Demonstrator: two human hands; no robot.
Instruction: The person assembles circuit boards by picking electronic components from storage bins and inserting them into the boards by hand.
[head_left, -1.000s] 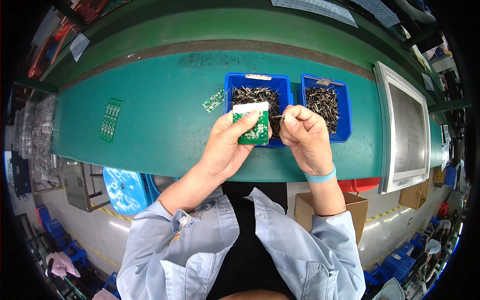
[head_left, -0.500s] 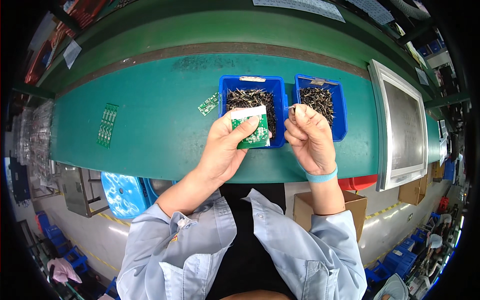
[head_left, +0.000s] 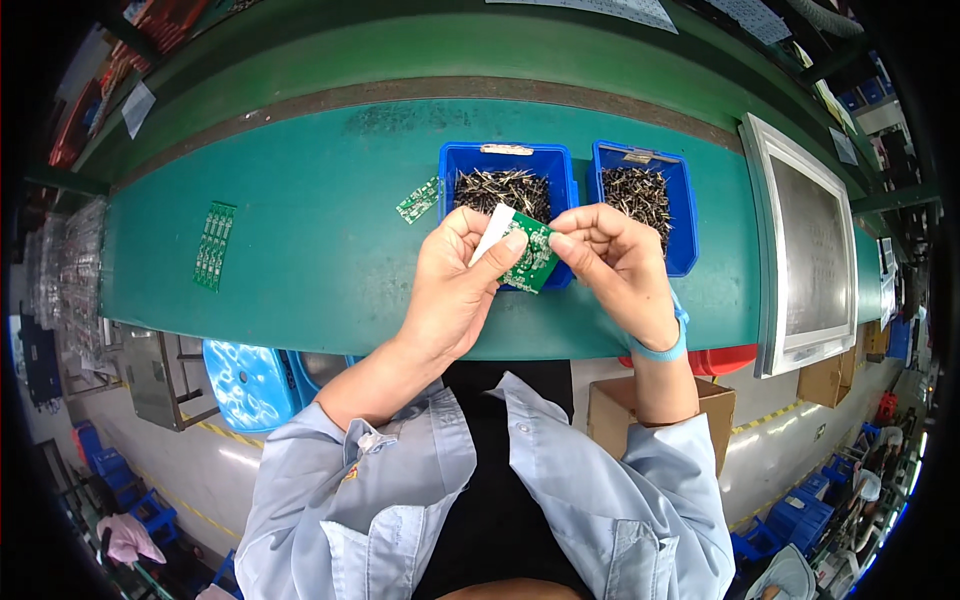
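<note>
My left hand (head_left: 455, 275) grips a green circuit board (head_left: 533, 262) with a white strip along one edge, its thumb lying on the board's face. The board is tilted above the front of the left blue bin (head_left: 563, 170). My right hand (head_left: 620, 260) is closed in a pinch at the board's right corner, touching it; whatever is between the fingertips is hidden. Inside that bin lie many small black parts with thin metal leads (head_left: 505, 188). A second blue bin (head_left: 683, 200), to the right behind my right hand, holds similar black parts (head_left: 636, 198).
Two green circuit panels lie on the green bench (head_left: 330, 220): one (head_left: 418, 200) beside the left bin, another (head_left: 214, 246) farther left. A white-framed panel (head_left: 800, 250) stands at the right. Below the bench are a blue stool (head_left: 245, 385) and a cardboard box (head_left: 715, 405).
My right hand, pinching a small part with a thin metal lead, has moved left to the board's corner. The board has turned clockwise in my left hand.
</note>
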